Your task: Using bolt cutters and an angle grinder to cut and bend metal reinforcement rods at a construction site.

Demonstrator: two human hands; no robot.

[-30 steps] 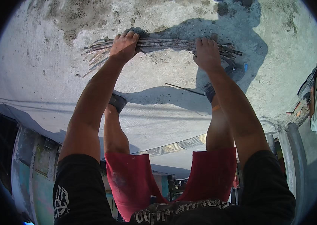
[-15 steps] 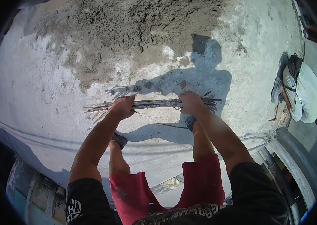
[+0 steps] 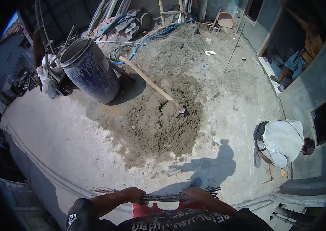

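A long bundle of thin grey metal rods (image 3: 163, 197) lies level across my front, held at waist height. My left hand (image 3: 136, 195) grips it left of its middle, and my right hand (image 3: 194, 195) grips it right of the middle. The rod ends fan out past each hand, on the left toward (image 3: 101, 190) and on the right near my blue shoe (image 3: 196, 182). Below the bundle I see my red shorts and black shirt.
A heap of grey mortar (image 3: 159, 119) with a wooden-handled hoe (image 3: 153, 85) lies ahead. A dark blue barrel (image 3: 89, 71) stands far left. A person in a white shirt (image 3: 282, 142) crouches at right; another person (image 3: 305, 50) sits by the far wall.
I have straightened up: the bundle has risen from the concrete to waist height in both hands, and the view now takes in the whole yard.
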